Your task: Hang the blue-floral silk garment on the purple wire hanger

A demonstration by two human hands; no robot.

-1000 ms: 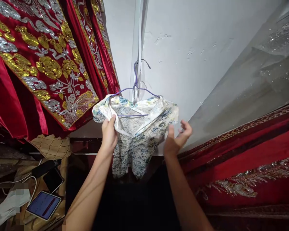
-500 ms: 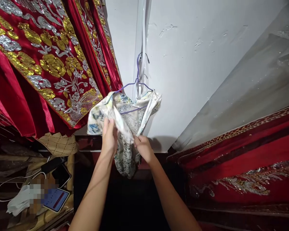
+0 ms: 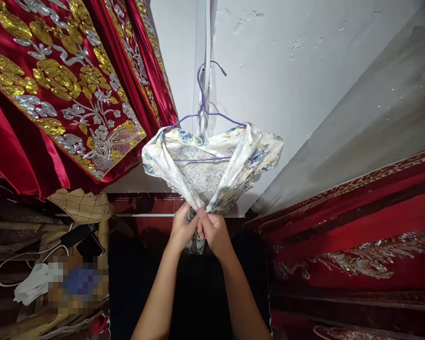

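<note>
A white floral dress point(image 3: 260, 151) with blue and yellow print hangs on a purple wire hanger point(image 3: 202, 108) against the wall. Its two front edges cross in a V below the neckline. At the bottom of that V, my left hand point(image 3: 182, 229) is closed on the fabric. Close against it, my right hand point(image 3: 214, 231) pinches the other front edge, with its thumb on top. The fingertips of both hands meet there. The lower part of the dress is mostly hidden behind my hands.
Red embroidered garments with gold and silver sequins point(image 3: 56, 78) hang at the left. Below them are a tan quilted item point(image 3: 81, 205), a black device with a white cable point(image 3: 78, 234) and white tissue point(image 3: 33, 285). At the right, sheer fabric point(image 3: 361, 108) covers red beaded garments point(image 3: 368, 264).
Both hands have come together at the front of the dress. The neckline and shoulders have spread wider, and the front edges now meet in a V.
</note>
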